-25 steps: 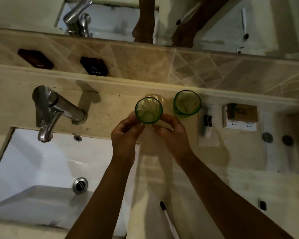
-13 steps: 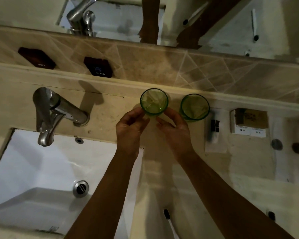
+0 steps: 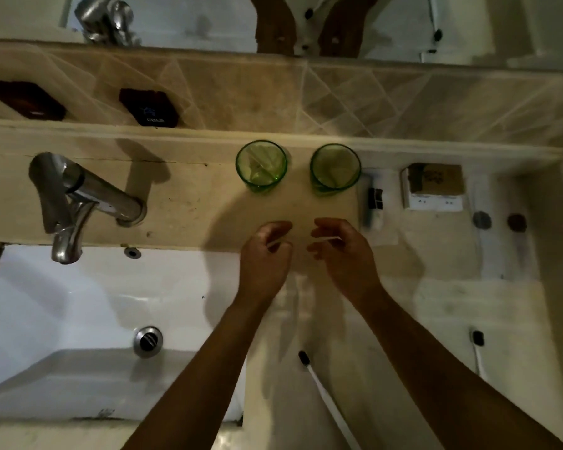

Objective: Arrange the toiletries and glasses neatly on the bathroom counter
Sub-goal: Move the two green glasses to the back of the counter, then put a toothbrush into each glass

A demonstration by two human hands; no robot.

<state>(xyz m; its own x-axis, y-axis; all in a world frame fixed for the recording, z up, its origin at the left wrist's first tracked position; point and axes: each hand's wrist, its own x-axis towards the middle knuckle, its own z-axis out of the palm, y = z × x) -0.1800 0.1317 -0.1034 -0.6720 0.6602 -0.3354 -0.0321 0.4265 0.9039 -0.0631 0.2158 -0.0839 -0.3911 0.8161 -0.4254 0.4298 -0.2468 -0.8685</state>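
Two green glasses stand upright side by side at the back of the beige counter [image 3: 182, 203]: the left glass [image 3: 261, 166] and the right glass [image 3: 335, 168]. My left hand [image 3: 267, 254] and my right hand [image 3: 342, 251] hover a little in front of them, fingers loosely curled and apart, touching neither glass. A small tube [image 3: 372, 203] lies to the right of the glasses, then a small box [image 3: 433, 186]. A white toothbrush with a dark head [image 3: 322, 391] lies near the front, between my forearms.
A chrome tap [image 3: 78, 196] and white sink [image 3: 78, 319] are on the left. Two dark round caps [image 3: 481, 219] sit at the right. Another toothbrush [image 3: 478, 349] lies far right. Hot and cold plates [image 3: 148, 107] are on the tiled wall; a mirror is above.
Both hands set the left glass down by the back wall next to the other glass, let go of it and drew back toward me.
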